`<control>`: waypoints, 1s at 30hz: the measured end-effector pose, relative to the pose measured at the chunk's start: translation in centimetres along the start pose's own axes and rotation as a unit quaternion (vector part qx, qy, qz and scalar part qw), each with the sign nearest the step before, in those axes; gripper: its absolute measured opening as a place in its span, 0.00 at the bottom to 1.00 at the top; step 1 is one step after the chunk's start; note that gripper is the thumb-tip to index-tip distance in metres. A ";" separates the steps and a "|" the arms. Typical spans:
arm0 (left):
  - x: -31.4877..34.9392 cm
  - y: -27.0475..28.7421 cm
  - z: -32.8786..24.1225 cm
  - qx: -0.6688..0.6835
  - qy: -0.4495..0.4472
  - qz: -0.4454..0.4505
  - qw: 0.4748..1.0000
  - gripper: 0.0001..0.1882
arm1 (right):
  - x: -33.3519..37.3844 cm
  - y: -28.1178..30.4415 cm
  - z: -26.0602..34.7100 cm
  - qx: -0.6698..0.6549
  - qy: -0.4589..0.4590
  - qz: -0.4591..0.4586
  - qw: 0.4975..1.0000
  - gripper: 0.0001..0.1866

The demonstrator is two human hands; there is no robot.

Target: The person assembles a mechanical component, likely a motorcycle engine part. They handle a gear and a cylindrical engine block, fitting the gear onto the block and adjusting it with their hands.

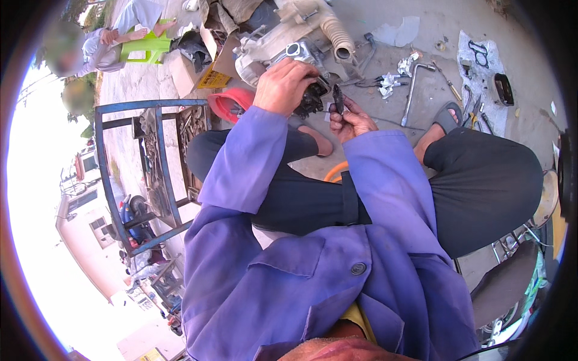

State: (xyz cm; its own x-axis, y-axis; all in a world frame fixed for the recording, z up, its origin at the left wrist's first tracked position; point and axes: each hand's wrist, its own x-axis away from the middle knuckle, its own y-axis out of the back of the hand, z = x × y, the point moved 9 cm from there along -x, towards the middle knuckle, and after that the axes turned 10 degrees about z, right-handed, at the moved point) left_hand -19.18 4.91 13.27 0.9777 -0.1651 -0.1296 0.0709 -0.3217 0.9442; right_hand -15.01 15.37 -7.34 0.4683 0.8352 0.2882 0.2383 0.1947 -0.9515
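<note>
A pale, dirty engine with a ribbed hose lies on the ground in front of me. My left hand reaches to its near side, fingers curled over a dark mechanical part just below a silvery metal housing. I cannot tell whether that part is attached to the engine. My right hand is closed, pinching a small, blackened, elongated piece upright between thumb and fingers. This piece stands close to the dark part, and its exact kind is unclear.
A red basin and cardboard box stand left, near a blue metal frame. At right lie an L-shaped wrench, pliers, a gasket and a black oval part. Another person sits by a lime-green chair.
</note>
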 end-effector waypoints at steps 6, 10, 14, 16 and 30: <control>-0.6 0.1 -0.4 -0.011 0.010 0.020 1.000 0.09 | -0.2 0.7 -0.6 0.058 0.036 -0.040 0.997 0.20; -0.7 -0.1 -0.3 -0.023 0.013 0.045 0.999 0.10 | 0.5 0.5 -1.4 0.067 0.010 -0.093 0.993 0.19; -1.1 -0.1 -0.5 -0.025 0.019 0.061 0.998 0.11 | -0.2 1.2 -2.7 0.067 -0.001 -0.094 0.993 0.18; -1.2 -0.2 -0.6 -0.019 0.022 0.080 0.996 0.10 | -0.4 1.2 -2.9 0.078 -0.009 -0.090 0.993 0.18; -2.0 -1.6 -1.9 -0.006 0.018 0.167 0.986 0.11 | 0.1 -0.7 -2.7 0.087 0.013 -0.071 0.994 0.21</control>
State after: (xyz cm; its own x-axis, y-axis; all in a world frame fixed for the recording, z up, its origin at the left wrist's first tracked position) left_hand -20.85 7.49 12.63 0.9533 -0.2271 0.1990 -0.2535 -0.2441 0.9360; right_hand -12.83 13.94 -6.36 0.4618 0.7800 0.4223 0.1536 0.3986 -0.9042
